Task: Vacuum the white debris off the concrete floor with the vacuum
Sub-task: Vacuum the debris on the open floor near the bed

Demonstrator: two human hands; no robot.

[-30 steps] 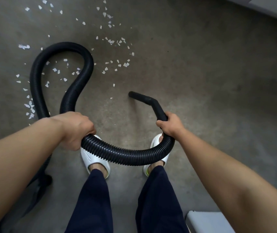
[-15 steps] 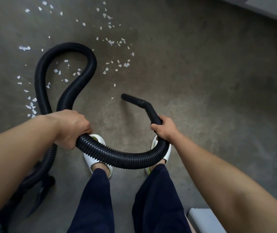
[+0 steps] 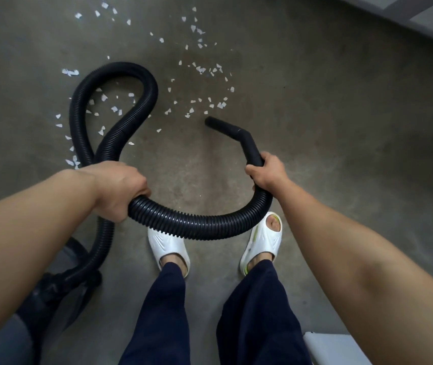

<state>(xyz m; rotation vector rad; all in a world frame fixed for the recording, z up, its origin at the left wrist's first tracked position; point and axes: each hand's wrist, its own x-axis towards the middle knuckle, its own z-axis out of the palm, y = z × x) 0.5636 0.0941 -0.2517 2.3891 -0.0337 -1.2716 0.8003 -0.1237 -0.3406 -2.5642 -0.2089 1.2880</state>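
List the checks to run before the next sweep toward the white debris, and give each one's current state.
1. Right hand grips the nozzle: ok.
2. Left hand grips the hose, which sags between the hands: ok.
3. Nozzle tip points toward the white debris, with the nearest flakes just beyond it: ok.
4. Tip touching the concrete floor: cannot tell.
5. Debris clear of the hose: not ok. The hose loop lies on the floor around several flakes on the left.
6. Vacuum body running: cannot tell.
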